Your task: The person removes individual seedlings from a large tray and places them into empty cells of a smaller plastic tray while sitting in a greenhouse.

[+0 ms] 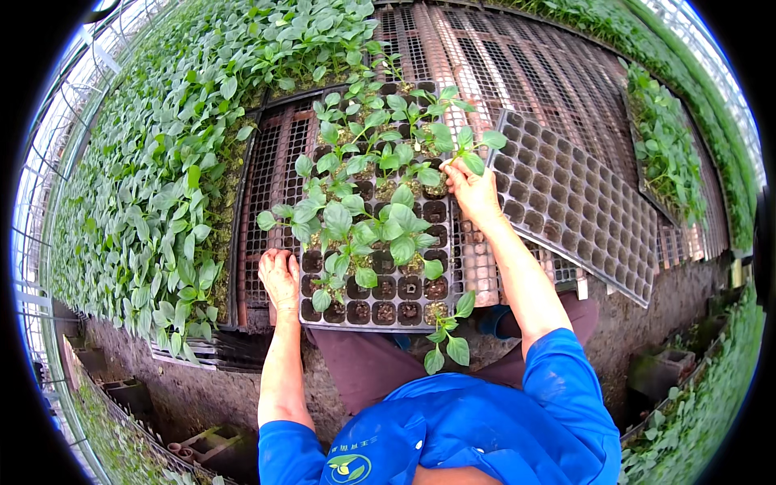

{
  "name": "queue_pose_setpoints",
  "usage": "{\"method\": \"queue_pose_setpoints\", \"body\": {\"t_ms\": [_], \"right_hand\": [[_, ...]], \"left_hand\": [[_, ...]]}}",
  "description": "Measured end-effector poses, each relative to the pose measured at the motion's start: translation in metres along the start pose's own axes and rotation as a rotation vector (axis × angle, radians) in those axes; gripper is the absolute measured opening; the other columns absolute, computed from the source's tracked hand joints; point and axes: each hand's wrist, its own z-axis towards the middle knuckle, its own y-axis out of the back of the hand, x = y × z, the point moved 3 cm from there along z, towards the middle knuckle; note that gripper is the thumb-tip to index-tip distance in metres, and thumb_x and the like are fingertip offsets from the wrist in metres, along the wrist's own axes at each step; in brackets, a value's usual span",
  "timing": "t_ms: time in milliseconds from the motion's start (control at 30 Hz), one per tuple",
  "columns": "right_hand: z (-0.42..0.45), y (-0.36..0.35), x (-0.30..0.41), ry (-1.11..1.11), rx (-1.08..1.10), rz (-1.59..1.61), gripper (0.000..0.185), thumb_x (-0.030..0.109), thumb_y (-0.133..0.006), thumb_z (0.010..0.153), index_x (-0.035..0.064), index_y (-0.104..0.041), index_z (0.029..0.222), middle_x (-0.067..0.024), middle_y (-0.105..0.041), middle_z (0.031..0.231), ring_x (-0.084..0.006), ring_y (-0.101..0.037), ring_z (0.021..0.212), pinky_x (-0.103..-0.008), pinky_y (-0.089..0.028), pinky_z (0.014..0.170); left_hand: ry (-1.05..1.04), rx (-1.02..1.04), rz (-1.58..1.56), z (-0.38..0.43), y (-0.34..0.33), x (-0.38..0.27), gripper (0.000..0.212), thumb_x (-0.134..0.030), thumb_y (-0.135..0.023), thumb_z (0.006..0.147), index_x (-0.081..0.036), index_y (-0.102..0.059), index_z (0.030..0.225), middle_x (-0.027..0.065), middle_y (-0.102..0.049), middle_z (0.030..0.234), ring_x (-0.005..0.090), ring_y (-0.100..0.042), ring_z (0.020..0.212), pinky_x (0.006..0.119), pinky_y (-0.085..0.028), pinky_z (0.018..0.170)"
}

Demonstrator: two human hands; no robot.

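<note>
A black plastic plug tray (377,327) lies before me on the mesh bench, with leafy seedlings (364,233) in some cells and bare cells among them, mostly near its front edge. At its right side, my right hand (468,189) pinches the stem of a seedling (471,148) between thumb and fingertips; its leaves spread above the fingers. My left hand (280,280) is by the tray's left edge, fingers loosely bent; whether it grips the edge is unclear. One seedling (448,338) leans out over the tray's front right corner.
A second plug tray (570,200) without plants lies slanted on the mesh bench (485,54) to the right. Dense seedling trays (145,212) fill the left side, and another planted tray (664,145) stands at the far right. Concrete blocks (661,370) stand beyond the walkway.
</note>
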Motion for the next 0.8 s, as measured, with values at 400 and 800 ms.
{"method": "queue_pose_setpoints", "body": {"t_ms": [400,800], "right_hand": [[0.082,0.137,0.027,0.045,-0.287,0.092,0.014,0.009,-0.058,0.09,-0.0006,-0.067,0.091,-0.0033,-0.06,0.069,-0.0082,-0.055,0.055,-0.021,-0.047,0.054],[0.166,0.148,-0.047,0.188,-0.334,-0.606,0.016,0.017,-0.065,0.083,0.0006,-0.067,0.084,-0.0124,-0.06,0.059,-0.0197,-0.059,0.054,-0.0333,-0.047,0.055]], "left_hand": [[-0.015,0.026,0.028,-0.002,-0.005,0.007,0.018,-0.016,-0.063,0.08,-0.008,-0.062,0.097,0.0114,-0.055,0.106,0.0321,-0.05,0.106,0.043,-0.039,0.089],[-0.067,0.008,0.071,-0.008,-0.009,0.017,0.02,-0.016,-0.061,0.08,-0.005,-0.06,0.097,0.0133,-0.055,0.106,0.0346,-0.05,0.107,0.046,-0.04,0.089]]}}
